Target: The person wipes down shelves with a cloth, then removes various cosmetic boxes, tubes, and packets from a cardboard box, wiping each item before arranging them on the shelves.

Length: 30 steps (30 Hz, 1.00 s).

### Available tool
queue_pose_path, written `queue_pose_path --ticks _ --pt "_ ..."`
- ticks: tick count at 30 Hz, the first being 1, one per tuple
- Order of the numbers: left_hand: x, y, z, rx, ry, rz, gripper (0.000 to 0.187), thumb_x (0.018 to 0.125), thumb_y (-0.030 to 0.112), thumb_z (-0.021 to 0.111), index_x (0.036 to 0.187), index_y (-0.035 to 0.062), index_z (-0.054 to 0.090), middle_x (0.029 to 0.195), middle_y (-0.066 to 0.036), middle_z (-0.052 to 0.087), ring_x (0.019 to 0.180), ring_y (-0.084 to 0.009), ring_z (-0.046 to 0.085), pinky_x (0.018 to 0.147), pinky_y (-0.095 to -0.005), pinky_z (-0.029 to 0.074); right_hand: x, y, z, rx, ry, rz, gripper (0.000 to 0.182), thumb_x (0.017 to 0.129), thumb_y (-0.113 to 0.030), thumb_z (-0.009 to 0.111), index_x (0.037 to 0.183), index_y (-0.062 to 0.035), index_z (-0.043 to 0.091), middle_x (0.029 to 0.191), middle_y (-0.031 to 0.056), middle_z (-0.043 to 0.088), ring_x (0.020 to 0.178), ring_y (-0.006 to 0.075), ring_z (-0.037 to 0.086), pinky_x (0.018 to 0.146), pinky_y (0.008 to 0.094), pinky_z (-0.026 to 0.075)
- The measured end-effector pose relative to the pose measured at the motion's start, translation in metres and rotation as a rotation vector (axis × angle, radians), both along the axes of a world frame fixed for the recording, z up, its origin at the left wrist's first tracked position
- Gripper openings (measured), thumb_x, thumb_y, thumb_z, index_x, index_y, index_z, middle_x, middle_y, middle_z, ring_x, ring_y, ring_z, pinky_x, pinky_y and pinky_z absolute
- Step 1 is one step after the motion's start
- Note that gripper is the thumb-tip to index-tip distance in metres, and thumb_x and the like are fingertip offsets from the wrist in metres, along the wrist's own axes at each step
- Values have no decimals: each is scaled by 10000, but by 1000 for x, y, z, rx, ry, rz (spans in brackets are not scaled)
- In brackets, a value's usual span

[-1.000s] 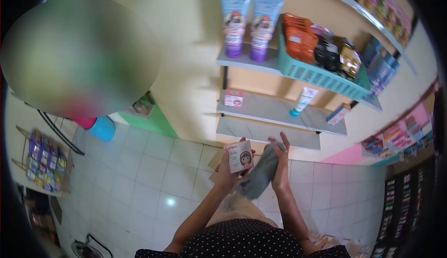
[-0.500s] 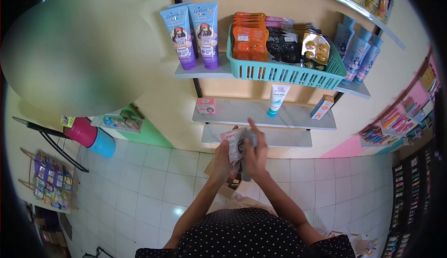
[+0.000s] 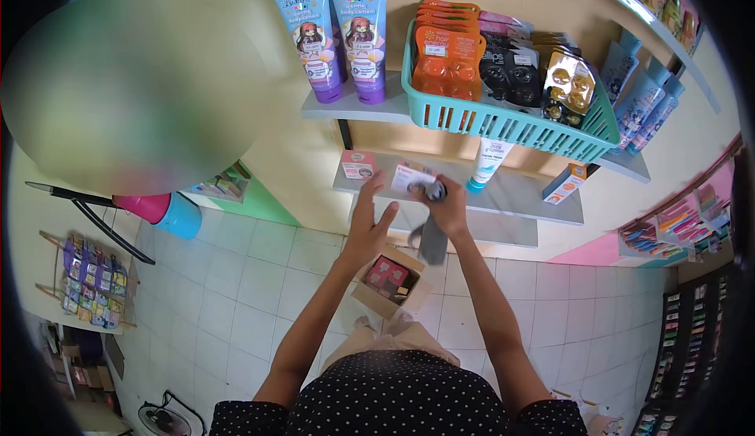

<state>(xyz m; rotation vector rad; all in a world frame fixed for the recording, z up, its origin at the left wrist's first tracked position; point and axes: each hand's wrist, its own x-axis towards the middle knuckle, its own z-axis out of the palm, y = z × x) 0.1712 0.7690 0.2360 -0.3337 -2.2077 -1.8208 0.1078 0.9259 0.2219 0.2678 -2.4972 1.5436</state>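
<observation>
My left hand [image 3: 368,228] is open, fingers apart, just left of a small white-and-pink box [image 3: 410,180]. The box is blurred and lies against the fingertips of my right hand [image 3: 450,209], in front of the lower shelf [image 3: 515,194]. My right hand is closed on a grey handled tool [image 3: 432,243] with a loop-like part, which hangs below the palm; its kind is not clear. Whether my right fingers also grip the box cannot be made out. Near the hands on that shelf are a pink box [image 3: 359,165], a white-and-teal tube [image 3: 489,165] and an orange-and-white box [image 3: 565,184].
Above, a teal basket [image 3: 511,125] holds capsule packs, between lotion tubes [image 3: 358,39] and blue bottles [image 3: 649,106]. An open cardboard box [image 3: 417,296] with red packs stands on the floor by my feet. A dark rack [image 3: 692,334] is at the right.
My hands have moved apart and nearer the lower shelf. My left hand has let go of the white-and-pink box. The view has shifted, and the cardboard box shows more fully.
</observation>
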Motion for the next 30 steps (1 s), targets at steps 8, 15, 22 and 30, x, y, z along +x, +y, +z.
queue_pose_path --ticks 8,15,22,30 --pt "75 -56 -33 -121 -363 212 525 800 129 532 1269 114 300 1188 -91 447 1115 -229 402 883 -411 330 -56 -6 -49 296 -70 -95 424 565 -274 757 937 -135 608 848 118 615 824 322 555 716 403 442" --pt "118 -83 -62 -110 -499 390 503 786 121 537 1244 102 329 1150 -118 471 1063 -247 432 847 -441 342 -51 -3 -39 286 10 -76 441 558 -294 765 894 -53 612 806 134 624 738 297 592 664 364 463" --pt "134 -95 -81 -103 -451 427 496 770 84 544 1222 39 345 1106 -139 490 1012 -261 470 858 -371 375 -33 7 -37 234 89 -161 428 583 -193 755 971 -94 605 861 94 622 775 254 591 696 337 453" --pt "181 -95 -144 -4 -698 538 466 760 109 559 1180 11 382 1067 -164 499 993 -269 486 859 -352 379 113 1 -77 267 -43 -241 289 626 -10 680 899 -44 594 819 90 610 705 180 564 653 278 439"
